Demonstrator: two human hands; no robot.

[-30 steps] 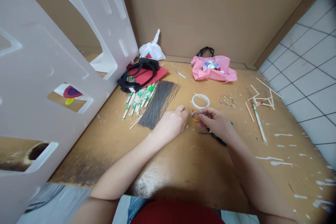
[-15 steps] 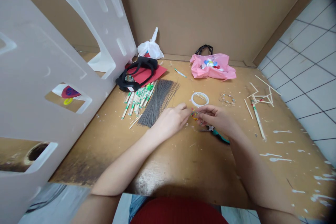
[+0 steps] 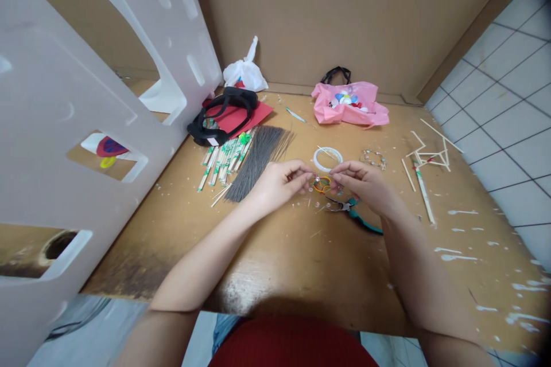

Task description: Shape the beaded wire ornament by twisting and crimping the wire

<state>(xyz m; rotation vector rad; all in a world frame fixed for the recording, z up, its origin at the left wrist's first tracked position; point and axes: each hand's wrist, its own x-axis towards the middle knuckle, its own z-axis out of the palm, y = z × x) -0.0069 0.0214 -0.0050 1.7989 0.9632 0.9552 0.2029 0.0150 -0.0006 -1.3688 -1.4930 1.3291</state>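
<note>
My left hand (image 3: 287,182) is closed in a pinch, thumb against forefinger. Opposite it, a short gap away, my right hand (image 3: 360,182) pinches too. Whatever their fingertips hold is too fine to make out. In the gap between them shows a small loop of yellow, red and green strands (image 3: 322,184), with tiny clear beads around it. Just behind the fingertips lies a white ring-shaped spool (image 3: 328,159) with a thin stick across it. Pliers with teal handles (image 3: 364,223) rest on the table below my right hand, their jaws pointing left.
A bundle of grey wires (image 3: 258,163) and wrapped chopsticks (image 3: 226,160) lie left, beside a black head strap (image 3: 221,137). Behind are a white bag (image 3: 245,75) and a pink bag (image 3: 350,104). Rightward lie a beaded bracelet (image 3: 373,159) and a stick frame (image 3: 430,160).
My hands have moved slightly apart and tilted, exposing more of the coloured loop between them. More of the pliers shows below my right hand. The view has shifted slightly.
</note>
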